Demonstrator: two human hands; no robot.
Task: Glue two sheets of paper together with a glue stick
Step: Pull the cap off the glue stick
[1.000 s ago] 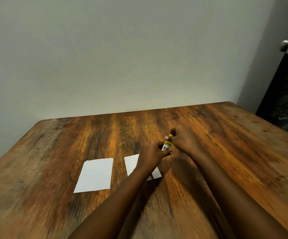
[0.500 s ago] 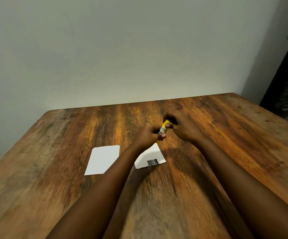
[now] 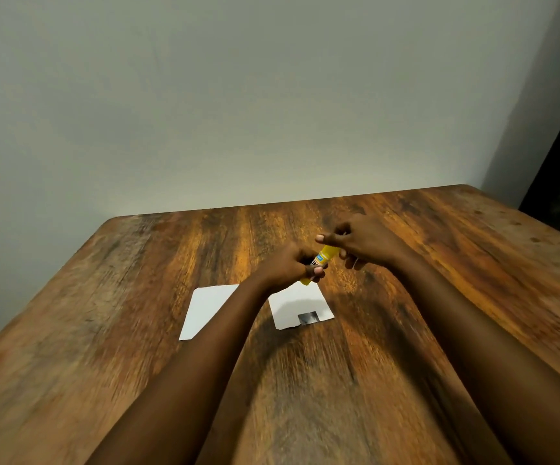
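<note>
I have the yellow glue stick [image 3: 323, 260] up off the worktop [image 3: 137, 297], pinched between both hands. My left hand [image 3: 288, 266] is closed around its lower end, thumb across the barrel; my right hand [image 3: 361, 241] is closed on the upper end, forefinger laid along the top, where I judge the cap to be, though my fingers hide it. The stick lies tilted, its top toward my right hand.

The two sheets lie flat on the worktop just under and toward me from my left hand: the left sheet of paper [image 3: 205, 310] partly behind my left forearm, the right sheet of paper [image 3: 300, 305] below my left knuckles. They are near each other but apart. The right sheet carries a small dark printed patch near its close edge.

The stick should be light, rigid and smooth, so I would grip the barrel firmly and pull the cap straight. The paper is thin and limp; it will slide, so hold it down.

The barrel has a blue label and a dark patch of print; the writing is too blurred to read.
</note>
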